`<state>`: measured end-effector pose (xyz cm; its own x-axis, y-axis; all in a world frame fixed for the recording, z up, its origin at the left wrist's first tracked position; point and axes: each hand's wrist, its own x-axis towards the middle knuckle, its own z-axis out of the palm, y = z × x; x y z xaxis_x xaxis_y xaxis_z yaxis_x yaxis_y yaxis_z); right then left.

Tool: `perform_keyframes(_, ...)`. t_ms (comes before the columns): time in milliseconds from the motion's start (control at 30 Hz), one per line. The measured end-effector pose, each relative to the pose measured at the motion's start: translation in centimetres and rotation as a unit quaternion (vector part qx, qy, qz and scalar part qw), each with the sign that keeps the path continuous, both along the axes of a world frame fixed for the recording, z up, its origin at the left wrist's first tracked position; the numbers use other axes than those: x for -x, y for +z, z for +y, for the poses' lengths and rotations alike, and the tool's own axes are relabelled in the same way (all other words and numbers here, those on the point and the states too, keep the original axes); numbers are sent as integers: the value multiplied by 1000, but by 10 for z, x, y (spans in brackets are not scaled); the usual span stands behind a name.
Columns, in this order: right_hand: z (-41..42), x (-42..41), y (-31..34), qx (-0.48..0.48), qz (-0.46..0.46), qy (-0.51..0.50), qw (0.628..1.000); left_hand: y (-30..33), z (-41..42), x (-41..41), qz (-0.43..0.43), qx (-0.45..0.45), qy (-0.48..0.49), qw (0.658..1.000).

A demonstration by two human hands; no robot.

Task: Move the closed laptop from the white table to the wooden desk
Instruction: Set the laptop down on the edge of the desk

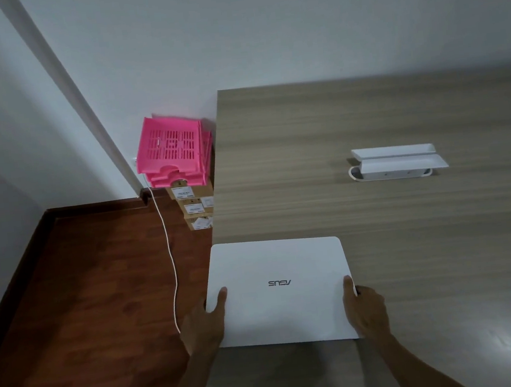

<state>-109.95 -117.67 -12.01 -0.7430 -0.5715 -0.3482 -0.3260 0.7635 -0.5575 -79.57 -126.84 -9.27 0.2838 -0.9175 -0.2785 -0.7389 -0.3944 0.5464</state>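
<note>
The closed white laptop (278, 291) with a dark logo on its lid is held flat over the near left corner of the wooden desk (376, 212). My left hand (206, 321) grips its left edge, thumb on the lid. My right hand (365, 308) grips its right edge, thumb on top as well. Whether the laptop rests on the desk or hovers just above it is unclear. Its left edge reaches slightly past the desk's left side. The white table is out of view.
A white tray-like holder (397, 161) lies on the desk farther back at the right. Left of the desk, pink plastic trays (174, 151) stand stacked on cardboard boxes (196, 209) by the wall. A white cable (171, 265) runs down over the reddish wooden floor (86, 305).
</note>
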Motion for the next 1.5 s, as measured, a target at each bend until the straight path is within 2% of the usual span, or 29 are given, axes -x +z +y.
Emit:
perform_keyframes(400,-5,14,6,-94,65,113,987,-13,-10,-10,6,-49,-62,997)
perform_keyframes(667,-5,18,2,-96,52,121,987,-27,-15,-16,-5,-72,-91,993)
perform_keyframes(800,-7,17,5,-64,17,74,995,-32,-19,-18,2,-65,-102,993)
perform_keyframes(933,2,12,13,-39,37,42,998,-44,-22,-26,17,-61,-134,989)
perform_keyframes(1033,10,5,22,4,96,133,986,-30,-7,-26,-47,5,-236,971)
perform_keyframes(1100,19,1,19,29,124,275,953,-22,8,-23,-90,51,-369,924)
perform_keyframes(1167,30,-1,10,-12,126,391,911,-21,21,-21,-116,67,-462,877)
perform_keyframes(1233,40,-2,4,-58,115,437,890,-27,26,-20,-132,70,-482,863)
perform_keyframes(1367,44,1,3,-90,175,482,854,-32,23,-18,-160,47,-485,859)
perform_keyframes(1500,40,3,6,-88,190,484,850,-29,19,-14,-151,3,-466,871)
